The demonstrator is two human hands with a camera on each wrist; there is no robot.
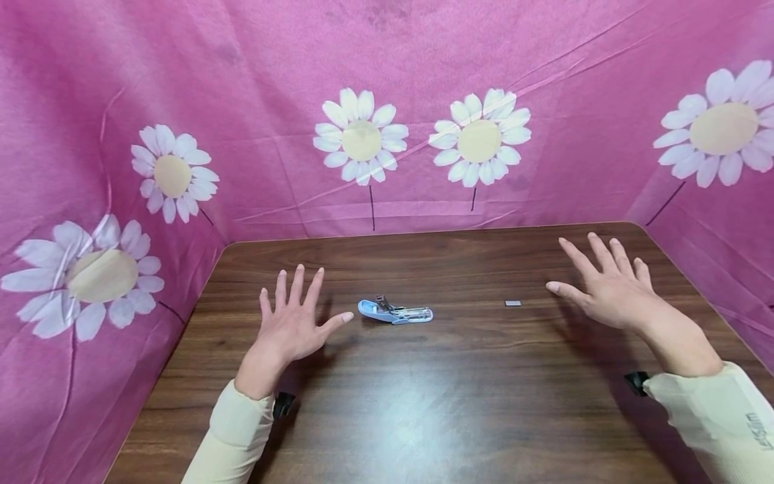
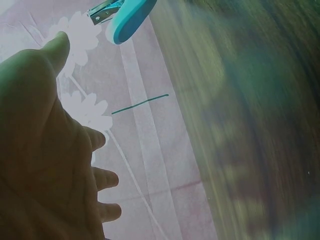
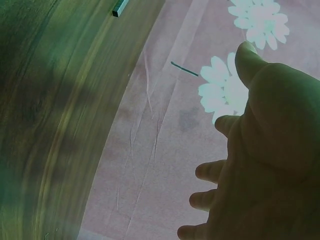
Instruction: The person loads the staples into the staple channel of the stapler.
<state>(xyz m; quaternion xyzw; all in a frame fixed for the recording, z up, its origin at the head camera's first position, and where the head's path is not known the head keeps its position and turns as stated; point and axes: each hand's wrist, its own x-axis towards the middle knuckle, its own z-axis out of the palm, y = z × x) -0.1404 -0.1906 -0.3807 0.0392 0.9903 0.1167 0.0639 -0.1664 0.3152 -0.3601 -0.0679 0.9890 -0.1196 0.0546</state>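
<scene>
A light blue stapler (image 1: 396, 312) lies on the wooden table with its top swung open, so the metal staple channel shows. It appears at the top edge of the left wrist view as a blue rounded end (image 2: 131, 22). Farther right lies a small grey strip of staples (image 1: 512, 303), whose end is also visible in the right wrist view. My left hand (image 1: 293, 329) is spread just left of the stapler, thumb toward it, holding nothing. Over the table's right side my right hand (image 1: 613, 292) is spread too, apart from the staple strip and with nothing in it.
The brown wooden table (image 1: 387, 376) carries a bright light reflection near its front. A pink cloth (image 1: 266, 87) with large white flowers hangs behind the table and along both sides. Dark wrist devices (image 1: 283, 405) sit under the cream sleeves.
</scene>
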